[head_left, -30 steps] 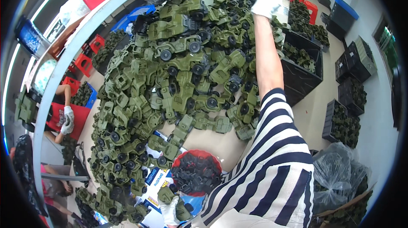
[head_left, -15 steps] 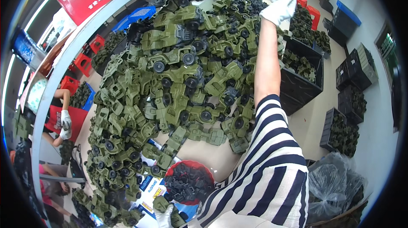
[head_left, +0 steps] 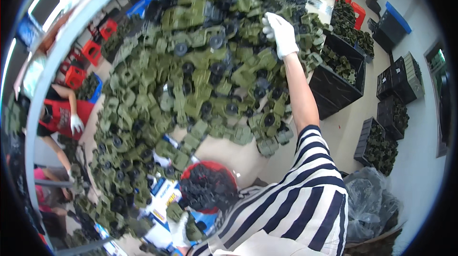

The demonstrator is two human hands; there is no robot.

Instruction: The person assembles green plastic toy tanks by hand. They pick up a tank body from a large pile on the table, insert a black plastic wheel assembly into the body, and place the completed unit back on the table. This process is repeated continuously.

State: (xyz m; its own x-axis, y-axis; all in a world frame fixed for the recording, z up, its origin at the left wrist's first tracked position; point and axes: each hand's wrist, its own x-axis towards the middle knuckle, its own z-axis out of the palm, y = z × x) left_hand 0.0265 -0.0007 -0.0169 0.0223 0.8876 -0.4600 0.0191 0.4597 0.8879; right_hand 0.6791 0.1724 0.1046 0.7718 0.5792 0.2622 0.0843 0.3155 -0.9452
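Note:
My right hand (head_left: 282, 36), in a white glove, is stretched over the far right part of a big heap of green toy vehicles (head_left: 205, 72) with black wheels. Its fingers are extended and I see nothing in them. At the lower edge my left hand (head_left: 179, 232), also gloved, closes on a green toy jeep (head_left: 193, 229), which it partly covers. Just beyond that hand is a red basin (head_left: 234, 175) full of small black parts (head_left: 207, 187). Printed blue and white sheets (head_left: 160, 203) lie under the toys beside it.
A black crate (head_left: 341, 91) with green parts stands right of the heap, with more crates (head_left: 377, 144) along the wall. A clear plastic bag (head_left: 372, 198) is at lower right. On the left, beyond a grey metal post (head_left: 45, 98), a gloved co-worker (head_left: 69, 113) works near red stools (head_left: 90, 52).
My right hand has come back from beyond the heap's far right edge, toward me and leftward, over the toys. My left hand stays low with the jeep. The view has shifted slightly.

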